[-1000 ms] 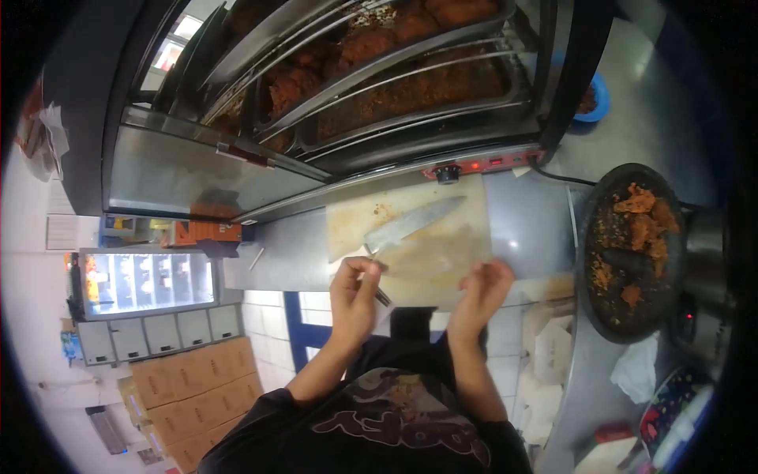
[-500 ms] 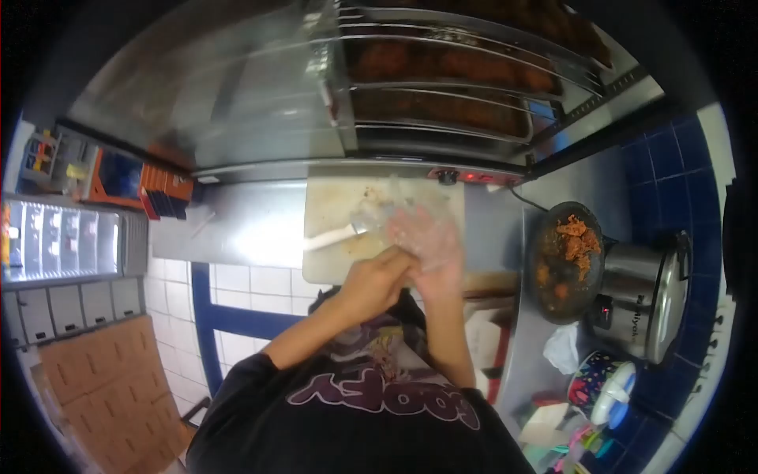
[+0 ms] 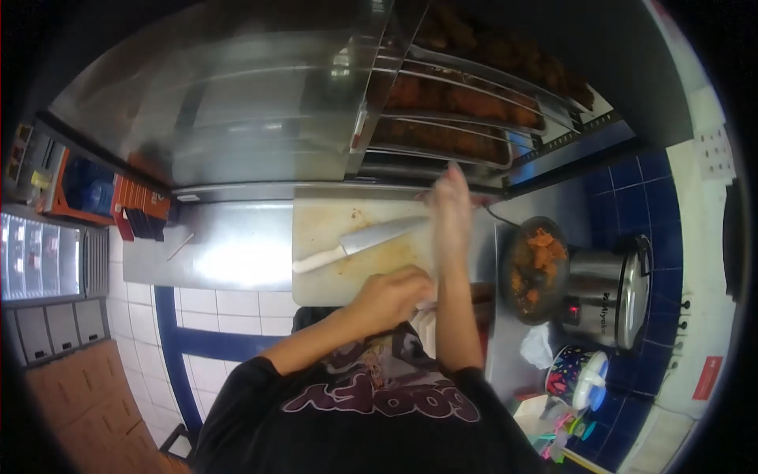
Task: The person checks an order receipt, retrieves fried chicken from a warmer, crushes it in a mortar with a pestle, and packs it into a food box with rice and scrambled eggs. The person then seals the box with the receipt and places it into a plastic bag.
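Observation:
My right hand (image 3: pixel 452 209) is raised over the right end of the cutting board (image 3: pixel 395 272), in front of the cabinet's lower edge. It wears a clear plastic glove, and its blurred fingers stretch upward. Beside the right forearm, my left hand (image 3: pixel 392 296) is closed with bent fingers; a small whitish bit shows at its fingertips, too unclear to name. A large knife (image 3: pixel 383 235) with a white handle lies on the board.
The glass-fronted cabinet (image 3: pixel 430 188) holds trays of fried food. On the right are a stone mortar (image 3: pixel 519 272) with orange-brown food, a steel cooker (image 3: pixel 604 296), a crumpled white cloth (image 3: pixel 537 346) and a patterned container (image 3: pixel 567 371). An orange crate (image 3: pixel 71 186) stands left.
The clear glove now covers my right hand, which has risen toward the cabinet. My left hand has closed and moved beside the right forearm. The view has shifted, showing more on the right.

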### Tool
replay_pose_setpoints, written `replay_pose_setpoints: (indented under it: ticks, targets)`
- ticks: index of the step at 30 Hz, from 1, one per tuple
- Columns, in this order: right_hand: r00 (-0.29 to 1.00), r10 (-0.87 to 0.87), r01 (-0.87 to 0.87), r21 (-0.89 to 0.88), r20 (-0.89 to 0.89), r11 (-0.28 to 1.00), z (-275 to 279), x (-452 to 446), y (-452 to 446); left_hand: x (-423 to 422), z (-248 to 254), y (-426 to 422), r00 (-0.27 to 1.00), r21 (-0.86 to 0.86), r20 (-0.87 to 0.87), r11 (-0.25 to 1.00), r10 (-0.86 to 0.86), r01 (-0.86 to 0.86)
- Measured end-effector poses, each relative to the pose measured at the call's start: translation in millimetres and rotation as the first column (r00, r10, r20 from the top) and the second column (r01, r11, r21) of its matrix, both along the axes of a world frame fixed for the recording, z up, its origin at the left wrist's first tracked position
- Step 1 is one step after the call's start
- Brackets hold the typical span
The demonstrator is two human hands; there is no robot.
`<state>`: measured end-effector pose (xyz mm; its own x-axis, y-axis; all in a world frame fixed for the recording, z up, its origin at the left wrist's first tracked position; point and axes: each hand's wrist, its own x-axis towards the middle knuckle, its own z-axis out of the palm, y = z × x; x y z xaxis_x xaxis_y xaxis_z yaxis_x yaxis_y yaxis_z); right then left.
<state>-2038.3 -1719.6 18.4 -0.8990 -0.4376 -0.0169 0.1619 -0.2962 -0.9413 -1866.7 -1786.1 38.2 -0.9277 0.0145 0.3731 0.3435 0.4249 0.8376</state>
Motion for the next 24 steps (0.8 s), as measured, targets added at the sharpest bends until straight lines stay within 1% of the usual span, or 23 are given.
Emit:
replay_pose_setpoints:
  ticks: [1,2,3,4,5,6,7,8,9,10,11,12,14,16,17,18,19,20,21,22,24]
  targets:
    - [0.977,-0.075,0.121,0.231,-0.199,0.965,6,-15,-10,1,-1,-6,0.993,0.061,0.006,0.991,0.115,-0.115]
    - [0.778,0.098,0.36,0.568,-0.62,0.74,15,-31,-22,3,-2,-15,0.974,0.115,0.016,0.967,0.226,-0.227]
    - [0.463,0.428,0.682,0.62,-0.776,0.388,24,-46,-36,8,-6,-23,0.977,0.096,0.0,0.972,0.214,-0.213]
    - [0.462,0.403,0.692,0.605,-0.79,0.394,22,-66,-54,16,-12,-33,0.971,0.086,0.05,0.968,0.232,-0.235]
    - [0.537,0.557,0.639,0.736,-0.634,0.222,12,-86,-76,25,-17,-41,0.963,0.071,0.098,0.963,0.251,-0.258]
    - [0.575,0.601,0.611,0.78,-0.556,0.137,3,-99,-93,34,-21,-47,0.968,0.043,0.08,0.969,0.239,-0.243]
    - [0.607,0.64,0.58,0.813,-0.471,0.049,-6,-111,-109,45,-25,-52,0.948,0.041,0.171,0.959,0.269,-0.279]
    - [0.536,0.464,0.678,0.687,-0.705,0.261,-12,-121,-123,54,-26,-58,0.92,0.035,0.257,0.949,0.295,-0.314]
    - [0.434,0.231,0.764,0.492,-0.871,0.418,-13,-133,-132,63,-22,-62,0.887,0.061,0.344,0.936,0.307,-0.347]
    - [0.431,0.196,0.78,0.473,-0.881,0.409,-13,-146,-136,71,-19,-64,0.845,0.085,0.435,0.921,0.31,-0.381]
    - [0.439,0.219,0.775,0.49,-0.872,0.398,-16,-155,-138,78,-30,-70,0.875,-0.02,0.325,0.928,0.359,-0.373]
    - [0.454,0.244,0.766,0.515,-0.857,0.385,-22,-162,-139,84,-35,-74,0.883,-0.037,0.325,0.937,0.34,-0.347]
    - [0.491,0.306,0.736,0.576,-0.816,0.356,-39,-166,-136,95,-43,-76,0.797,0.116,0.49,0.879,0.354,-0.462]
    - [0.516,0.387,0.702,0.636,-0.764,0.321,-37,-158,-129,97,-49,-80,0.788,0.115,0.513,0.882,0.341,-0.457]
    - [0.474,0.515,0.715,0.654,-0.714,0.248,-37,-153,-117,97,-53,-82,0.789,0.103,0.511,0.887,0.341,-0.45]
    - [0.496,0.501,0.719,0.659,-0.709,0.221,-19,-139,-111,96,-55,-83,0.795,0.091,0.509,0.897,0.331,-0.432]
    - [0.61,0.565,0.609,0.785,-0.556,0.116,1,-125,-110,95,-55,-84,0.809,0.094,0.513,0.918,0.288,-0.386]
    - [0.707,0.596,0.474,0.881,-0.381,0.001,15,-116,-106,92,-55,-85,0.801,0.107,0.53,0.914,0.28,-0.391]
    - [0.721,0.601,0.426,0.905,-0.346,0.01,25,-107,-100,91,-55,-85,0.791,0.12,0.55,0.912,0.268,-0.392]
    - [0.731,0.605,0.378,0.925,-0.315,0.024,28,-102,-93,89,-57,-86,0.804,0.123,0.555,0.935,0.212,-0.332]
    - [0.512,0.643,0.557,0.79,-0.569,0.256,3,-96,-75,84,-59,-91,0.803,0.078,0.562,0.954,0.198,-0.29]
